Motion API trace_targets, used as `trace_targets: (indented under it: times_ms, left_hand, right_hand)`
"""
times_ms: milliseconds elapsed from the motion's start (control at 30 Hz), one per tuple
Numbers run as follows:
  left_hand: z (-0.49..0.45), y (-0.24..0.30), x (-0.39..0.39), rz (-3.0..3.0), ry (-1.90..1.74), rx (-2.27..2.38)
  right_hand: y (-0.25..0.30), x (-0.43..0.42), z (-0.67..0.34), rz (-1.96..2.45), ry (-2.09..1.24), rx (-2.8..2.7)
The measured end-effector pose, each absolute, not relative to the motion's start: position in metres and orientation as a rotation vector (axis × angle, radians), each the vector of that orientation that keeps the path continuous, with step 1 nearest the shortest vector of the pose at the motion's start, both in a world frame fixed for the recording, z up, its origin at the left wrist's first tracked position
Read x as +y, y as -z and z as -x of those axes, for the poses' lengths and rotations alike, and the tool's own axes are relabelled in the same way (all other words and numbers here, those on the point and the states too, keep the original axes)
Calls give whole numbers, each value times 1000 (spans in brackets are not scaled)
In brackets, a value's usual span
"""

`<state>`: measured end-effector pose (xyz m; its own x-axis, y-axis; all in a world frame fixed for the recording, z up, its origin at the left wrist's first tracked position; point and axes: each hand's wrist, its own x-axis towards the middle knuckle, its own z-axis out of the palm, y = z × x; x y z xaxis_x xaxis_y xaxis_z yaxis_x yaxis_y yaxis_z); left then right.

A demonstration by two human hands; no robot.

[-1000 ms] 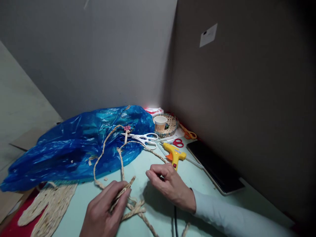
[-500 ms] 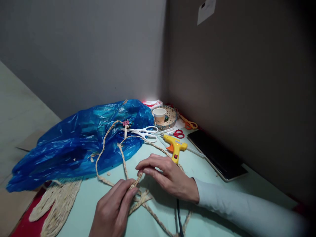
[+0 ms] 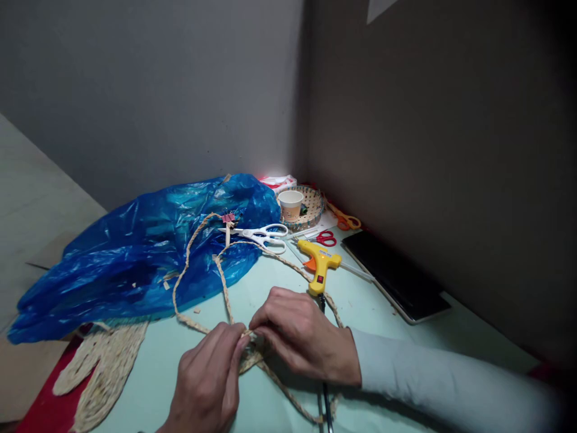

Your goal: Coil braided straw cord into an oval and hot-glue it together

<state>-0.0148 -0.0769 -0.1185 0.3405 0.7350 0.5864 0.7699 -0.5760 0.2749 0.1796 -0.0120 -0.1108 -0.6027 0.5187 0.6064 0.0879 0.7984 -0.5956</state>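
A long braided straw cord (image 3: 224, 288) loops over the pale green table and up onto a blue plastic bag, where a pink binder clip (image 3: 228, 218) sits at its end. My left hand (image 3: 207, 373) pinches part of the braid between thumb and fingers. Close against it, my right hand (image 3: 302, 334) is closed with its fingertips on the same piece of braid. The exact grip is partly hidden behind the fingers. Below the hands a flat coil of braid (image 3: 251, 361) shows. Just beyond my right hand lies a yellow glue gun (image 3: 319, 264), its black cable running toward me.
White scissors (image 3: 265, 234) rest partly on the blue bag (image 3: 135, 258). Red scissors (image 3: 325, 239), orange scissors (image 3: 347, 221), a paper cup (image 3: 291, 206) in a woven basket (image 3: 311, 224) and a dark tablet (image 3: 392, 273) lie behind. A flat braided piece (image 3: 112, 367) lies left.
My right hand has come down and closed in against my left, its fingertips now pinching the braid. The view has tilted slightly downward.
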Motion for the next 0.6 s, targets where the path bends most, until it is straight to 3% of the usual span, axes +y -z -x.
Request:
trace_targets:
  times_ms: [300,467,600]
  left_hand:
    - [19,99,-70,2520,1131,-1558]
    - [33,94,-60,2356,1226,-2104]
    - [58,101,-59,2005,1386,-2246]
  right_hand:
    - [105,-6,-183,569,-813,-2194]
    - [101,0,-184,710,-935,-1984]
    - [101,2,-183,766,-922,-1825]
